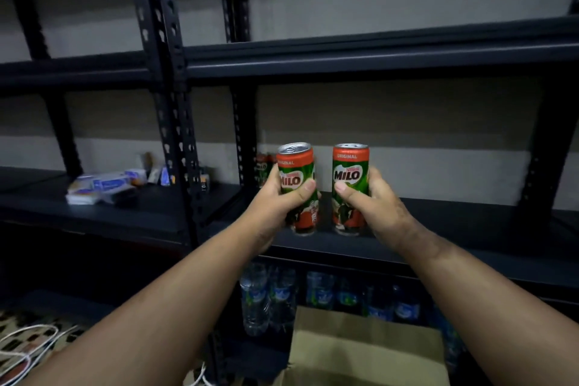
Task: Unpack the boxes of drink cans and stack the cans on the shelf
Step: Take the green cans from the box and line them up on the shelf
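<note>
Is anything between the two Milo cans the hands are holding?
No. In the head view, only a bare gap of dark shelf and wall shows between the left can and the right can.

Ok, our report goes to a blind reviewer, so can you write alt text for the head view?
A left hand and right hand each hold an upright Milo can, the left can and right can, at a dark metal shelf. More cans stand at the back; water bottles and an open cardboard box sit below.
</note>
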